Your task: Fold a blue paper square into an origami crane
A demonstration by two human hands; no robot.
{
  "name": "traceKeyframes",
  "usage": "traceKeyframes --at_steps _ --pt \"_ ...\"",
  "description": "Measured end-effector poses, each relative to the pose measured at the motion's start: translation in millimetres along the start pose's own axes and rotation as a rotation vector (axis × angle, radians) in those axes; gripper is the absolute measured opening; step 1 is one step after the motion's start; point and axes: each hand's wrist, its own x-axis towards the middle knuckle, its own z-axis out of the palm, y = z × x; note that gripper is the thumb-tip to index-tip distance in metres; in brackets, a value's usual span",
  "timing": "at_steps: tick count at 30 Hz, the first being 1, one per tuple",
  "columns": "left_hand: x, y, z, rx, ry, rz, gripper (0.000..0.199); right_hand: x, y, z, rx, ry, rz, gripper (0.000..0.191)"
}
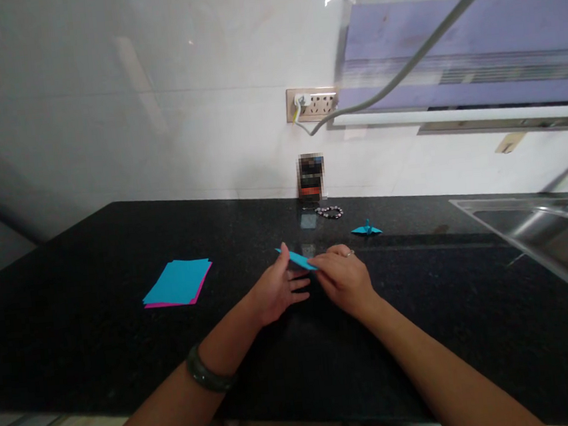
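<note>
A folded blue paper point(298, 260) is held above the black counter, between my two hands. My left hand point(275, 291) has its thumb against the paper's left part, with the other fingers spread beneath it. The fingers of my right hand point(344, 277) pinch the paper's right end. To the left lies a stack of square sheets point(177, 281), blue on top with pink edges showing below. A small folded blue paper bird point(367, 230) stands on the counter, behind and to the right of my right hand.
A beaded loop point(331, 212) lies near the wall beside a dark blurred-out object point(311, 177). A metal sink point(547, 234) is at the right. A grey cable point(401, 76) runs from the wall socket point(321, 104) to the upper right.
</note>
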Motion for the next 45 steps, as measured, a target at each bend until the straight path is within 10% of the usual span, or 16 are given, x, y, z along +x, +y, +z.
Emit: traceKeyframes --at_steps 10,45 --pt "0.5 0.8 -16.3 -0.21 -0.074 0.027 0.021 4.8 -28.3 -4.5 -0.07 -0.239 -0.24 0.021" --pt "-7.9 11.2 -27.0 -0.225 -0.176 -0.107 0.042 8.0 2.4 -29.4 0.054 -0.258 -0.134 0.045"
